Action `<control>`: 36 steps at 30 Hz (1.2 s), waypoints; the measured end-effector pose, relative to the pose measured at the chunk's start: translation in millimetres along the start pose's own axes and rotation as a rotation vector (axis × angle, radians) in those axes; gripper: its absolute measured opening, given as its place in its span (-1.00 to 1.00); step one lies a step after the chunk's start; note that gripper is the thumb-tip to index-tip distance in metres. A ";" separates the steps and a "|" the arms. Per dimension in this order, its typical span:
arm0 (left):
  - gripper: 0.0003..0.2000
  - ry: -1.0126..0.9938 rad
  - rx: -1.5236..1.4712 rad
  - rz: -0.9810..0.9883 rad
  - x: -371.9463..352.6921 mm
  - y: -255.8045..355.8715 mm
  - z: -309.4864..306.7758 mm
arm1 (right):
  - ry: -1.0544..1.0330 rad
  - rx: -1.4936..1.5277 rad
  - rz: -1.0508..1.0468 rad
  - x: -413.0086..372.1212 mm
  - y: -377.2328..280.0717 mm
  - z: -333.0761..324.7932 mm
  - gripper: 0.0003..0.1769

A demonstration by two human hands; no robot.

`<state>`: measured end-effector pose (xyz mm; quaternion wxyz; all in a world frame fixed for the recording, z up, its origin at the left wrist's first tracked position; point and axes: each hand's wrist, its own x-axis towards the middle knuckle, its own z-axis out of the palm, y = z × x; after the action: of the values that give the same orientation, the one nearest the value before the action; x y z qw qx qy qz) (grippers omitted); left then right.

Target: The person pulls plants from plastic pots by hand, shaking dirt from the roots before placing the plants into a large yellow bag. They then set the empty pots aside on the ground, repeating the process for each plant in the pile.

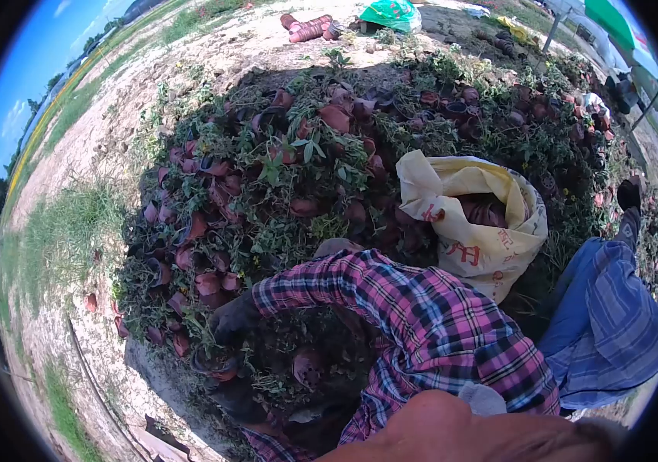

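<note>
My right hand [233, 317], in a dark glove below a pink and navy plaid sleeve, is closed at the leafy green stems of a plant above a small reddish-brown plastic pot [219, 373]. My left hand [238, 402], gloved as well and in deep shade, is closed around the lower side of that pot. Its fingers are only partly visible. Near both hands lies another reddish pot [308, 368] with holes in its base. Beyond them spreads a large heap of pots and wilting plants [290, 177].
An open cream woven sack [490, 231] with red print holds stacked pots to the right. Beside it is a person's leg in blue cloth [614, 308]. A green bag [390, 14] and stacked pots [309, 28] lie at the back. A thin hose [94, 377] runs along the left soil.
</note>
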<state>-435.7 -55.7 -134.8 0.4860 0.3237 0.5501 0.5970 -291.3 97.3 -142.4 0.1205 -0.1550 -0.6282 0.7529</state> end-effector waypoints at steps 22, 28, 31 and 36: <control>-0.47 -0.282 -0.512 -0.054 -28.0 31.5 -32.1 | -0.253 0.394 0.220 0.4 -59.9 40.2 -0.49; -0.48 -0.480 -0.469 0.043 -24.8 44.5 -24.4 | -0.339 0.364 0.066 3.3 -45.6 39.5 -0.50; -0.52 -0.330 -0.458 0.103 -30.9 44.5 -22.4 | -0.377 -0.002 0.034 9.4 -54.3 38.6 -0.56; -0.59 -0.232 -0.420 0.005 -27.4 39.5 -25.1 | -0.256 0.042 0.014 12.2 -55.1 47.8 -0.61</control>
<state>-459.0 -86.8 -97.0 0.6012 0.2834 0.3536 0.6582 -321.7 68.5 -81.5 0.0373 -0.0597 -0.6214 0.7803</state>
